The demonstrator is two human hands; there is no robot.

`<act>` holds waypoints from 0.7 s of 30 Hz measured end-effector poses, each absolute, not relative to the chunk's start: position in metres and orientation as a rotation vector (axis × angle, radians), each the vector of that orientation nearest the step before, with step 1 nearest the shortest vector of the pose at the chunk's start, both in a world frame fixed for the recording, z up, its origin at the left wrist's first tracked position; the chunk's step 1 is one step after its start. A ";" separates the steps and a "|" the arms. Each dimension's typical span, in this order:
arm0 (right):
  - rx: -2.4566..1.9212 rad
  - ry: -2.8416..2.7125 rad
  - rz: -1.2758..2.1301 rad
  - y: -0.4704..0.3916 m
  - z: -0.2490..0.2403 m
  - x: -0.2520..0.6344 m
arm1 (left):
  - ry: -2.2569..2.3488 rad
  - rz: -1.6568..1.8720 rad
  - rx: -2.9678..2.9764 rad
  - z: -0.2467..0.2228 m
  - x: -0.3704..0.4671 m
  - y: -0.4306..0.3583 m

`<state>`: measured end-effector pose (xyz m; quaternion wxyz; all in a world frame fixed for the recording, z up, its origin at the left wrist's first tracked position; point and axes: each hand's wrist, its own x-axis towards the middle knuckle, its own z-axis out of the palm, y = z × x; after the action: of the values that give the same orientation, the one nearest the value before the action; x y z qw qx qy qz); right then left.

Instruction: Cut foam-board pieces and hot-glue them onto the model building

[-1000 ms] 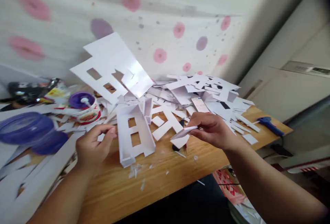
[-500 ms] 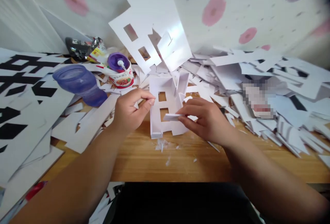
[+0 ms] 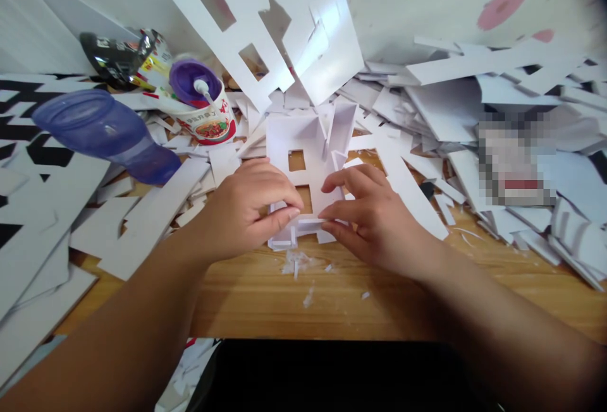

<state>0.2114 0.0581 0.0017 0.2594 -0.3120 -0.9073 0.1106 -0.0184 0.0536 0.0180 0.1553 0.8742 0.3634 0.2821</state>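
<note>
A small open-topped model of white foam board (image 3: 279,137), with square window holes in its floor panel, stands on the desk in front of me. My right hand (image 3: 370,210) pinches one end of a short white foam-board strip (image 3: 310,224), which lies across the near part of the model. Over the model's left side is my left hand (image 3: 256,206), thumb and forefinger closed together close to the strip's left end. Whether anything sits between those left fingertips is hidden.
Behind the model leans a large cut white board (image 3: 308,33). A purple bottle (image 3: 109,127) and a paper food tub (image 3: 208,118) stand to the left. White offcuts (image 3: 417,203) heap on both sides, and small scraps lie near the wooden desk's (image 3: 332,311) front edge.
My right hand has lowered the strip from above the model onto its near part. My left hand has come right and down toward the strip. The view has shifted closer.
</note>
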 end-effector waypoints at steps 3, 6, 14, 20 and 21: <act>-0.849 -2.475 0.302 0.058 0.000 0.211 | 1.050 0.733 2.517 0.016 -0.019 0.055; -0.849 -2.493 0.312 0.059 -0.001 0.211 | 1.050 0.658 2.509 0.015 -0.021 0.055; -0.839 -2.500 0.293 0.058 -0.001 0.210 | 1.066 0.571 2.496 0.015 -0.022 0.053; -0.881 -2.522 0.323 0.056 0.003 0.209 | 1.060 0.494 2.482 0.019 -0.022 0.053; -0.882 -2.523 0.325 0.056 0.003 0.209 | 1.059 0.490 2.480 0.019 -0.022 0.053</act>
<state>0.2091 0.0558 0.0031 0.2225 -0.3194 -0.9136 0.1176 -0.0217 0.0527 0.0194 0.1992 0.8867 0.3786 0.1752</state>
